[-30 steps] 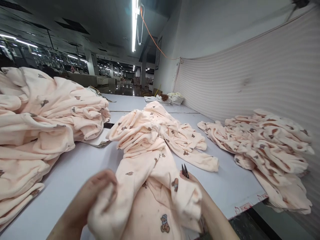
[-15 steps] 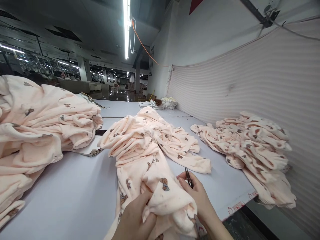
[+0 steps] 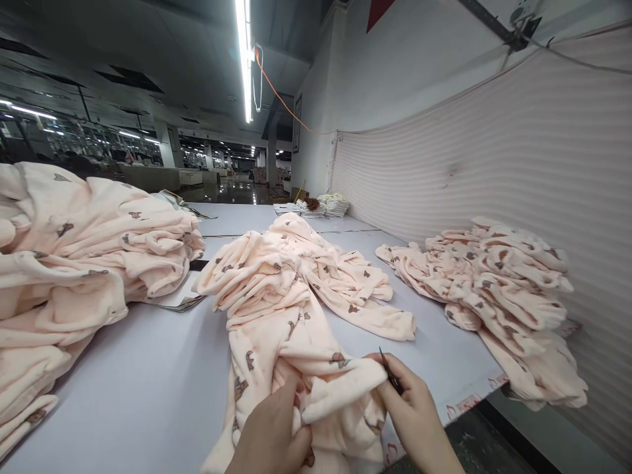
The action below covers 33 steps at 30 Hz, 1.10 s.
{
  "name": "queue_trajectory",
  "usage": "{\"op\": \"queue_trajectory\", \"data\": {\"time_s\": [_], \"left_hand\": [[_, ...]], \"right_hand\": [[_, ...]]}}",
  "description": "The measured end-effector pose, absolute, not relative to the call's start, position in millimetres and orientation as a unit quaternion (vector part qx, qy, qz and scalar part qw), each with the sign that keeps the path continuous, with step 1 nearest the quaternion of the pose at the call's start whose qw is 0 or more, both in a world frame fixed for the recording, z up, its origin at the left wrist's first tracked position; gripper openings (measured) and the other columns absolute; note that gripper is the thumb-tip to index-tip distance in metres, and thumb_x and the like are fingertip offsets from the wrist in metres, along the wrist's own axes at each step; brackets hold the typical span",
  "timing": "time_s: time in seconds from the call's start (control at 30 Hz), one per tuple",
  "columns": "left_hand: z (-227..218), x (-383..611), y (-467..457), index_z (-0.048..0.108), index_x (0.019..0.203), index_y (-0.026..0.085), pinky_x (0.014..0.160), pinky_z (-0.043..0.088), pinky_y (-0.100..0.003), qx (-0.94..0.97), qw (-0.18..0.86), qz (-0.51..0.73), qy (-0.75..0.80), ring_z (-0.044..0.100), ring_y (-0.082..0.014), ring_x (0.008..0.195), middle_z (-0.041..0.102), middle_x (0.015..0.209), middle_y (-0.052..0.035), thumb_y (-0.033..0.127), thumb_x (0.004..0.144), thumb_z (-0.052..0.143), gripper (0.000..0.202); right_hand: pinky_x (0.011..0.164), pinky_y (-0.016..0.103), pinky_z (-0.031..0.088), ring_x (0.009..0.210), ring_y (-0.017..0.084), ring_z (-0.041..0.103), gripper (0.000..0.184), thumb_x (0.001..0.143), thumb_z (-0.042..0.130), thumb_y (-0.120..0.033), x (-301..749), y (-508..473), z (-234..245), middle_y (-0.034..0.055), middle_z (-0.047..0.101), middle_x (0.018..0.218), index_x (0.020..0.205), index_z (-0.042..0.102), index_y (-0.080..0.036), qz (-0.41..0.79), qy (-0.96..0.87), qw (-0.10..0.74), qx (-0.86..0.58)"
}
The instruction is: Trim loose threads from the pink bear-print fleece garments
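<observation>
A pale pink fleece garment [image 3: 276,289] printed with small brown bears lies bunched on the table, its near end lifted. My left hand [image 3: 281,424] is closed on a fold of it, thumb and fingers pinching the cloth. In my right hand [image 3: 405,392] are dark thread snips [image 3: 390,372], blades pointing up and left. The same hand grips the garment's edge, stretching a rolled fold between both hands. One sleeve [image 3: 388,321] extends to the right just beyond my right hand.
Large piles of matching fleece lie at left [image 3: 99,237] and right [image 3: 498,283], the right one hanging over the table edge. Papers [image 3: 180,293] stick out beside the left pile. Stacked white pieces [image 3: 333,205] sit at the back, near a striped cloth [image 3: 469,158] on the wall.
My right hand has moved slightly right and down and now grips the garment's edge, pulling the fold taut. The bear-printed flap has flattened into a roll. My left hand keeps its hold.
</observation>
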<state>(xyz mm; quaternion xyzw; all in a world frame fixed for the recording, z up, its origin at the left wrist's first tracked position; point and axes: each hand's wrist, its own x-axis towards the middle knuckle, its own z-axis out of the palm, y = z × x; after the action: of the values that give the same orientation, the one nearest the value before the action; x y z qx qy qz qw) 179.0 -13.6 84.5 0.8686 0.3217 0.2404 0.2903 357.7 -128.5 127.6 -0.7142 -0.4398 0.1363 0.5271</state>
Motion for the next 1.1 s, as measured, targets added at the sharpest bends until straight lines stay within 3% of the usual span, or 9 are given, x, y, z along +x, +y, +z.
{"op": "queue_trajectory", "data": {"time_s": [0.13,0.27,0.4,0.5,0.63,0.77,0.93,1.0,1.1], "left_hand": [[81.4,169.9,-17.1,0.045,0.081,0.025,0.062,0.040,-0.026,0.823,0.316,0.336,0.333,0.053,-0.0166,0.063,0.054,0.070,0.0030,0.018,0.077,0.042,0.009],[77.2,165.9,-20.9,0.042,0.080,0.026,0.056,0.037,-0.027,0.801,0.287,0.386,0.356,0.046,-0.0167,0.056,0.044,0.063,0.0042,0.028,0.082,0.043,0.002],[72.9,167.7,-23.4,0.043,0.080,0.027,0.060,0.038,-0.028,0.787,0.284,0.423,0.348,0.047,-0.0166,0.057,0.046,0.065,0.0042,0.020,0.075,0.046,0.009],[70.1,169.0,-25.6,0.046,0.083,0.027,0.065,0.040,-0.029,0.767,0.291,0.445,0.360,0.053,-0.0176,0.064,0.053,0.072,0.0033,0.017,0.071,0.047,0.016],[66.5,170.2,-29.2,0.045,0.084,0.027,0.071,0.042,-0.030,0.748,0.294,0.469,0.368,0.057,-0.0184,0.069,0.057,0.075,0.0034,0.019,0.071,0.046,0.015],[64.7,170.1,-28.8,0.044,0.081,0.026,0.069,0.042,-0.029,0.751,0.281,0.483,0.353,0.055,-0.0168,0.067,0.054,0.073,0.0041,0.021,0.074,0.043,0.008],[65.7,167.6,-20.4,0.039,0.074,0.025,0.063,0.040,-0.025,0.764,0.295,0.492,0.293,0.050,-0.0133,0.063,0.050,0.072,0.0046,0.012,0.073,0.044,0.014],[68.9,167.5,-17.6,0.043,0.070,0.024,0.069,0.041,-0.025,0.762,0.292,0.512,0.269,0.054,-0.0143,0.074,0.055,0.083,0.0007,0.011,0.074,0.047,0.014],[76.9,168.9,-14.5,0.054,0.072,0.023,0.078,0.044,-0.029,0.754,0.368,0.471,0.272,0.058,-0.0203,0.086,0.064,0.092,-0.0044,0.021,0.077,0.054,0.005]], "right_hand": [[0.056,0.028,0.047,0.083,0.025,0.065,0.024,0.082,0.044,-0.026,375.4,-135.5,119.8,0.0053,0.068,0.099,0.101,0.059,-0.023,-0.006,-0.448,0.398,-0.801],[0.051,0.029,0.044,0.064,0.020,0.063,0.018,0.082,0.044,-0.023,367.4,-145.0,123.8,0.0026,0.062,0.098,0.096,0.055,-0.027,-0.094,-0.460,0.266,-0.842],[0.055,0.020,0.050,0.075,0.015,0.066,0.022,0.085,0.052,-0.032,339.7,-150.7,138.7,0.0021,0.058,0.098,0.106,0.056,-0.030,0.019,-0.568,0.331,-0.753],[0.066,0.017,0.051,0.082,0.014,0.067,0.027,0.087,0.051,-0.026,322.4,-142.1,140.8,0.0030,0.060,0.099,0.112,0.058,-0.027,0.081,-0.625,0.330,-0.703],[0.067,0.021,0.050,0.083,0.017,0.066,0.023,0.087,0.050,-0.022,313.2,-124.0,133.4,0.0020,0.065,0.093,0.105,0.064,-0.027,0.076,-0.643,0.277,-0.710],[0.067,0.021,0.048,0.082,0.016,0.065,0.021,0.087,0.052,-0.024,315.0,-117.2,131.2,0.0000,0.065,0.089,0.102,0.066,-0.030,0.097,-0.634,0.288,-0.711],[0.069,0.021,0.048,0.084,0.016,0.065,0.024,0.084,0.053,-0.024,315.4,-120.5,123.3,0.0001,0.065,0.092,0.105,0.062,-0.029,0.080,-0.611,0.316,-0.722],[0.068,0.022,0.048,0.082,0.017,0.065,0.031,0.075,0.058,-0.019,314.4,-119.9,114.6,-0.0001,0.064,0.091,0.105,0.059,-0.027,0.066,-0.600,0.324,-0.729],[0.063,0.024,0.045,0.073,0.017,0.063,0.032,0.070,0.047,-0.009,317.5,-112.3,102.2,-0.0007,0.064,0.085,0.096,0.057,-0.025,0.005,-0.588,0.325,-0.741]]}}
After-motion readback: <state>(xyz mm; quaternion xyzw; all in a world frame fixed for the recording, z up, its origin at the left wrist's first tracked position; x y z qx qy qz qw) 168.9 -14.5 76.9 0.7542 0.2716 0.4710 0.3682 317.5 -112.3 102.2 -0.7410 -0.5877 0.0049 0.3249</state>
